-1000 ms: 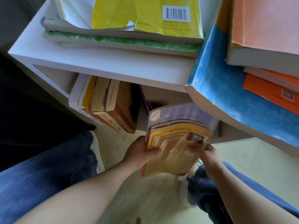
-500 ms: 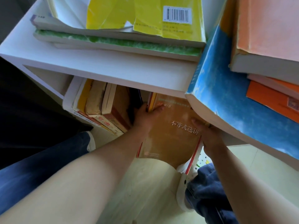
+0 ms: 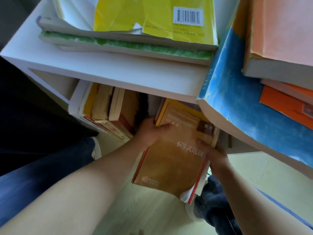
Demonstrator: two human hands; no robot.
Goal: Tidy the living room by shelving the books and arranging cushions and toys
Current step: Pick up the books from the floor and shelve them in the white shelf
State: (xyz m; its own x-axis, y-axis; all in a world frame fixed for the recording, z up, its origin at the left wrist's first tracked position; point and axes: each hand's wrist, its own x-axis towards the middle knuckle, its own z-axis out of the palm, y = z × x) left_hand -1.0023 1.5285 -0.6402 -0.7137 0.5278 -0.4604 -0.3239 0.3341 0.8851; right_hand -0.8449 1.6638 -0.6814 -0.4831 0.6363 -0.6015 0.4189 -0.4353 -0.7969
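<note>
Head view: both forearms reach down toward lower compartment of white wooden shelf [image 3: 118, 73]. Left hand [image 3: 150, 133] grips left edge of stack of thin brown-and-yellow paperback books [image 3: 172, 160], thumb on cover; right hand [image 3: 215, 155] clasps right edge. Stack half inside compartment, beside upright worn books [image 3: 108, 112].

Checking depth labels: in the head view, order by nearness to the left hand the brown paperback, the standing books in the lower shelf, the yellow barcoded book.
1. Brown paperback: gripped by the left hand at its left edge.
2. Standing books: just left of the hand, under the white shelf board.
3. Yellow barcoded book: lying topmost on that board.
</note>
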